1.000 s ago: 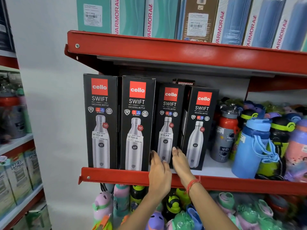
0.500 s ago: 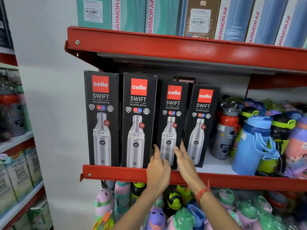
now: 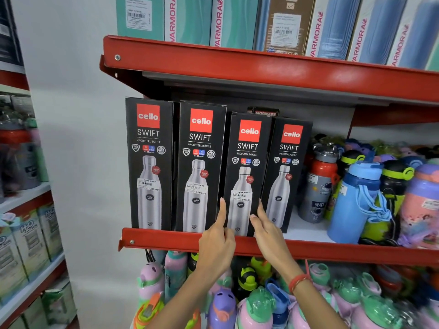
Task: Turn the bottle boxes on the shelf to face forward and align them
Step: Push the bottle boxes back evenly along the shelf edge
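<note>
Four black Cello Swift bottle boxes stand upright in a row on the red shelf, all with their fronts facing out. The first box and second box are taller and stand at the shelf lip. The third box sits between my hands. My left hand presses its lower left edge with the index finger pointing up. My right hand lies with its fingers against the lower right edge. The fourth box stands just right of it, slightly further back.
Loose coloured bottles crowd the shelf right of the boxes, nearest a red and grey bottle and a blue bottle. A dark box peeks out behind the row. Teal and blue cartons fill the upper shelf. More bottles lie below.
The third box has come forward towards the shelf lip and squared up beside the second box. Both hands slid up along its lower sides.
</note>
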Available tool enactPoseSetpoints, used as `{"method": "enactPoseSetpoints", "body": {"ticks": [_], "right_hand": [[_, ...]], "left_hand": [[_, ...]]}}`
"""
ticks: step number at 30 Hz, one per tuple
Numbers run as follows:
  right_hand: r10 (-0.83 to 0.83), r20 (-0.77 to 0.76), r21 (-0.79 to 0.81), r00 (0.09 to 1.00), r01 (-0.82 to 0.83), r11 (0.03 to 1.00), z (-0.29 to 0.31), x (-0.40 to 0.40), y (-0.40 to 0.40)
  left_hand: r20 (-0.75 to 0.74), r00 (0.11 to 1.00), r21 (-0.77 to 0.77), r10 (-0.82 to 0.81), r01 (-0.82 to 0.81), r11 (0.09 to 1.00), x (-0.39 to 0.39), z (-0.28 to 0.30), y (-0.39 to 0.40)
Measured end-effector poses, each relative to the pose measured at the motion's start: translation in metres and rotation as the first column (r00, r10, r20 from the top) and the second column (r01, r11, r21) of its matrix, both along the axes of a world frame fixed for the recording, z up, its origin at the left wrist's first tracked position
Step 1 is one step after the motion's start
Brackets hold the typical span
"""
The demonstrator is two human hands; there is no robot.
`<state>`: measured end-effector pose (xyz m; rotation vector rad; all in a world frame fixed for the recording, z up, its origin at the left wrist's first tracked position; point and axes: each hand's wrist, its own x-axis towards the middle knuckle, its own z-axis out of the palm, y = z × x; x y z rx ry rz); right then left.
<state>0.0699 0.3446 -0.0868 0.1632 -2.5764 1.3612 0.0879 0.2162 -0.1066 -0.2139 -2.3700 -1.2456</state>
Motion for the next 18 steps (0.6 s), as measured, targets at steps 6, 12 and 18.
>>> {"method": "enactPoseSetpoints", "body": {"ticks": [6, 12, 18], "right_hand": [[-0.051, -0.137, -0.159, 0.989, 0.029, 0.987, -0.006, -0.005, 0.031], [-0.223, -0.139, -0.345, 0.965, 0.164, 0.924, -0.005, -0.024, 0.071], [-0.101, -0.049, -0.290, 0.994, 0.083, 0.954, -0.006, -0.039, 0.073]], "left_hand": [[-0.331, 0.937, 0.042, 0.115, -0.107, 0.993, 0.018, 0.003, 0.028], [-0.128, 0.947, 0.019, -0.293, 0.298, 0.954, -0.013, 0.002, 0.090], [0.181, 0.962, 0.194, -0.203, 0.168, 0.967, -0.051, 0.005, 0.119]]}}
